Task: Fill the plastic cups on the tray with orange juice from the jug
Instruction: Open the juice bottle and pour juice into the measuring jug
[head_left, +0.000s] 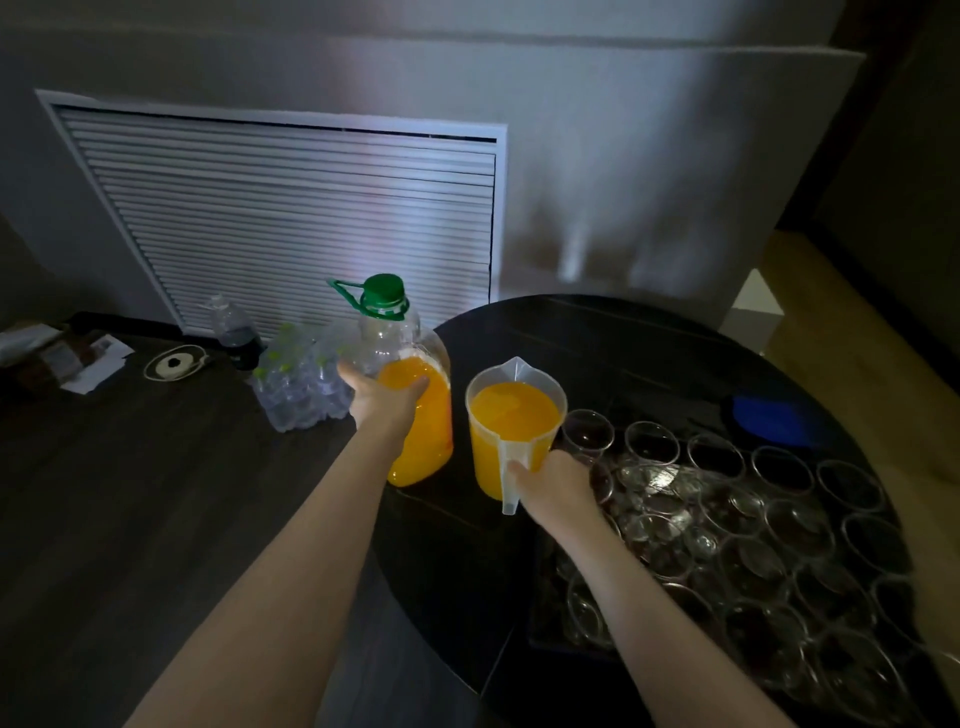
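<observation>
A clear plastic jug (511, 421), nearly full of orange juice, stands on the round black table (597, 332). My right hand (553, 480) grips its handle. Left of it stands a large clear bottle (410, 384) with a green cap, about half full of juice. My left hand (382, 397) holds the bottle's side, fingers wrapped round it. To the right, several empty clear plastic cups (753, 525) stand packed together on a dark tray (540, 618).
A blue object (774, 418) lies at the table's far right edge. On the dark floor to the left are a shrink-wrapped pack of small bottles (298, 384), a dark-liquid bottle (234, 332), a round white thing (174, 362) and papers (67, 358). A louvred panel (291, 218) covers the wall.
</observation>
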